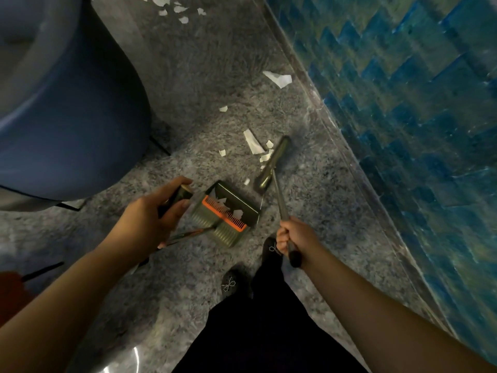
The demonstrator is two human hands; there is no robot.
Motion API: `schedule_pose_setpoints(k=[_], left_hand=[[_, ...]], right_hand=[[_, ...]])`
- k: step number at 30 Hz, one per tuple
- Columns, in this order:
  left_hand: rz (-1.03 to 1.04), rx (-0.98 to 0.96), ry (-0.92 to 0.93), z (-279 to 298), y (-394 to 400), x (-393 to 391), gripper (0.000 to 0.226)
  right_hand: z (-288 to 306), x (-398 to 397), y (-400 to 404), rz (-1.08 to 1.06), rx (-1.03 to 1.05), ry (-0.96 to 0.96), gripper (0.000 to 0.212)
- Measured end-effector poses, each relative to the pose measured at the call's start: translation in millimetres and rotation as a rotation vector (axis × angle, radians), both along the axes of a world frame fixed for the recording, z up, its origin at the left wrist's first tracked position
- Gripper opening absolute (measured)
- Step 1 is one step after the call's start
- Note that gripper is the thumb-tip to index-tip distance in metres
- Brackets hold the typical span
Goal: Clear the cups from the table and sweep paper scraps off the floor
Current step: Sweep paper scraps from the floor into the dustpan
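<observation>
My left hand [153, 214] grips the top of the dustpan's long handle. The dark dustpan [228, 208], with an orange comb edge, stands on the grey floor and holds a few white paper scraps. My right hand [291, 238] grips the broom's thin handle. The broom head [273, 164] rests on the floor just beyond the dustpan, with several white paper scraps [254, 142] against its left side. More scraps [278, 78] lie farther ahead, and a cluster of scraps [174, 8] sits at the top. No cups are in view.
A blue rounded chair [67, 111] fills the upper left, close to the dustpan. A blue patterned carpet [416, 103] runs along the right, behind a floor strip. My black trousers and shoes [231, 284] stand just behind the dustpan. Something red [10, 292] shows at the left edge.
</observation>
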State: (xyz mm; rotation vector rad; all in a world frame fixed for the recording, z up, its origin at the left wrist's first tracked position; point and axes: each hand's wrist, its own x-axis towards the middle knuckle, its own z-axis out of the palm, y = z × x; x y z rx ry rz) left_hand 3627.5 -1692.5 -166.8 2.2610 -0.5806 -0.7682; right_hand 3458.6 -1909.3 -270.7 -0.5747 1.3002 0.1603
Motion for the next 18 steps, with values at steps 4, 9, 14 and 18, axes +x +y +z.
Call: schedule_pose_setpoints(k=[4, 9, 14, 18], left_hand=[[0.048, 0.002, 0.011, 9, -15, -1, 0.032], [0.079, -0.009, 0.023, 19, -23, -4, 0.034], [0.088, -0.019, 0.023, 23, -4, -6, 0.038], [0.097, -0.023, 0.013, 20, 17, -5, 0.038]], right_hand=[[26, 3, -22, 0.042, -0.024, -0.037, 0.029], [59, -31, -27, 0.069, -0.026, -0.086, 0.022], [60, -42, -9, 0.028, 0.028, -0.034, 0.023], [39, -21, 3, -0.099, 0.182, 0.021, 0.03]])
